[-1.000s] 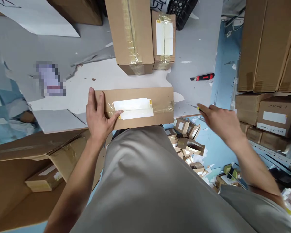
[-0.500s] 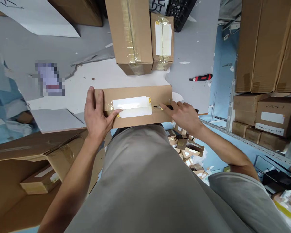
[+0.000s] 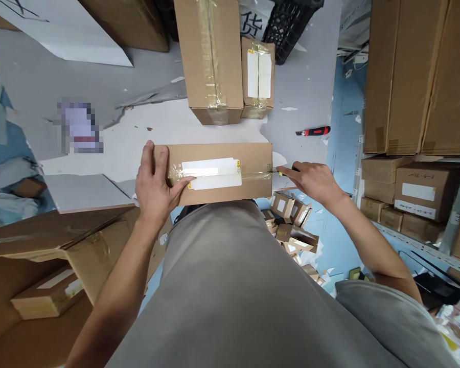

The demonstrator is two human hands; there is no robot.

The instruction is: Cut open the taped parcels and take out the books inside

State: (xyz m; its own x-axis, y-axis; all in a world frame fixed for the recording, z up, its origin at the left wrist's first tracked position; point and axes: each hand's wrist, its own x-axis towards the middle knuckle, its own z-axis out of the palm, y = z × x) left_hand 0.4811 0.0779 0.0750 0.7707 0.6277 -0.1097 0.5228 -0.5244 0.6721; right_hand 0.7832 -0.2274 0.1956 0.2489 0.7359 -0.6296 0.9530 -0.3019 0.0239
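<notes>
A long cardboard box lies across the table's near edge, with a white label and clear tape along its top. My left hand grips its left end, fingers over the far corner and thumb pressed on the label's edge. Just off the right end, my right hand is closed around a utility knife. Only a little of that knife shows at the fingertips, by the taped end; its handle is hidden in the hand.
A second utility knife, red and black, lies on the table's right. Beyond stand a tall taped box, a smaller labelled box and a black crate. An open carton is at lower left; cartons fill the right shelf.
My right hand has drawn the utility knife rightward along the tape, from over the box to past its right end. My left hand keeps its hold. The view has shifted slightly.
</notes>
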